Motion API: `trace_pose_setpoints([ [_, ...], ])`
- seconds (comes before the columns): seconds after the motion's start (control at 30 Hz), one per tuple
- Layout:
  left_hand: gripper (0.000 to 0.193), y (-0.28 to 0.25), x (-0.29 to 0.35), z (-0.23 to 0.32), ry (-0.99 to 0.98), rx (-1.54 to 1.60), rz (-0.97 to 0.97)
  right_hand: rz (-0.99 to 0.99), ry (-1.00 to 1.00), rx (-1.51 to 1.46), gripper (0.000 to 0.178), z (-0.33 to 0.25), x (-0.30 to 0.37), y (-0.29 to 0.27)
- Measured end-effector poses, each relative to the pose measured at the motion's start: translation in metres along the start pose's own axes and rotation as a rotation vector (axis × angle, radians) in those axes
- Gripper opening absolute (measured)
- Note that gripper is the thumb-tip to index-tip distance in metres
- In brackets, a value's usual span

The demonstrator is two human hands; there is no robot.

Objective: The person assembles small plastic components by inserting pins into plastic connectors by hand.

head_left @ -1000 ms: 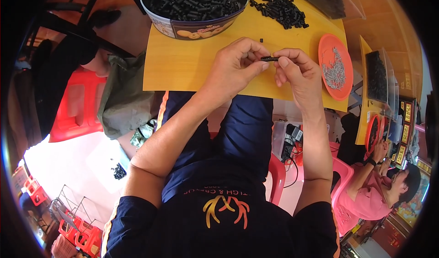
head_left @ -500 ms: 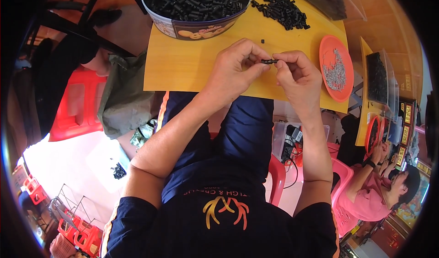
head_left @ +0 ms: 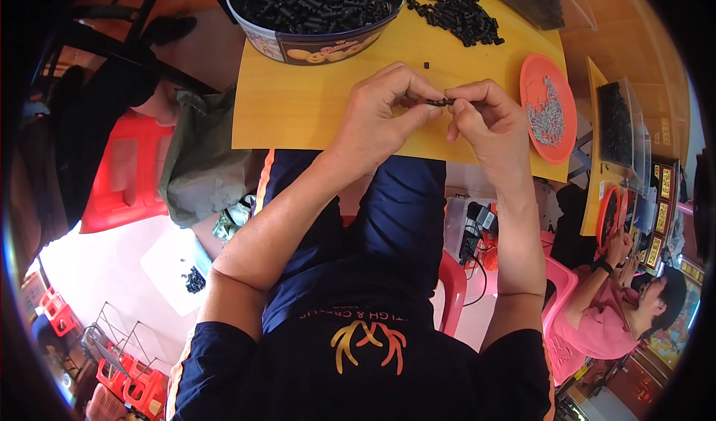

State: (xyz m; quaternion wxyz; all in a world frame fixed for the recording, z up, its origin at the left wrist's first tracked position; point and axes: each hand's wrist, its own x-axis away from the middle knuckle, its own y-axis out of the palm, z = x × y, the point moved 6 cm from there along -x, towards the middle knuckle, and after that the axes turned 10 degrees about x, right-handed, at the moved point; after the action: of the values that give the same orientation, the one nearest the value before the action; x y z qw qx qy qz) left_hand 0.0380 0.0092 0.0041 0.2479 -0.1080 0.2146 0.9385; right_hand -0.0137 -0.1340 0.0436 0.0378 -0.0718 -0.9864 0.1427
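Note:
Between my two hands, just above the front part of the yellow table (head_left: 298,115), is a small black cylindrical part (head_left: 440,102). My left hand (head_left: 384,111) pinches its left end between thumb and fingertips. The thumb and forefinger of my right hand (head_left: 488,115) close on its right end. My fingertips cover much of the part, so its fine detail is hidden. A single short black piece (head_left: 426,65) lies on the table just beyond my hands. To the right, an orange-red oval plate (head_left: 533,67) holds many small silver metal pins (head_left: 548,119).
A round tin (head_left: 257,41) full of black parts stands at the table's far left. Beside it lies a loose heap of black parts (head_left: 462,18). On the right, a person in pink (head_left: 597,331) works at another table. A grey-green cloth bag (head_left: 205,160) hangs left of my legs.
My hands stay together on the black part. The right hand has turned slightly, its thumb shifting a little. The table and its things appear slightly further left in view.

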Motion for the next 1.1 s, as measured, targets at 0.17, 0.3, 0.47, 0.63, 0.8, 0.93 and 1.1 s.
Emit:
trace_pose_setpoints([
  [0.17,0.013,0.002,0.0,-0.005,-0.175,0.257,-0.011,0.039,-0.258,0.148,0.011,-0.006,0.0,-0.003],
  [0.3,0.014,0.001,0.001,-0.002,-0.224,0.27,-0.04,-0.003,-0.33,0.285,0.013,-0.016,0.002,-0.006],
  [0.47,0.013,0.006,0.001,0.012,-0.077,0.086,-0.06,-0.038,-0.157,0.106,0.012,-0.014,0.007,-0.01],
  [0.63,0.013,0.011,0.001,0.023,0.079,-0.066,-0.065,-0.004,0.011,0.054,0.009,-0.018,0.012,-0.009],
  [0.8,0.015,0.018,0.004,0.038,0.245,-0.261,-0.079,0.018,0.062,0.053,0.008,-0.024,0.015,-0.011],
  [0.93,0.014,0.019,0.004,0.039,0.247,-0.275,-0.076,-0.003,0.036,0.106,0.006,-0.023,0.015,-0.012],
  [1.1,0.012,0.017,0.004,0.03,0.114,-0.158,-0.076,0.001,-0.062,0.278,0.006,-0.025,0.014,-0.012],
])
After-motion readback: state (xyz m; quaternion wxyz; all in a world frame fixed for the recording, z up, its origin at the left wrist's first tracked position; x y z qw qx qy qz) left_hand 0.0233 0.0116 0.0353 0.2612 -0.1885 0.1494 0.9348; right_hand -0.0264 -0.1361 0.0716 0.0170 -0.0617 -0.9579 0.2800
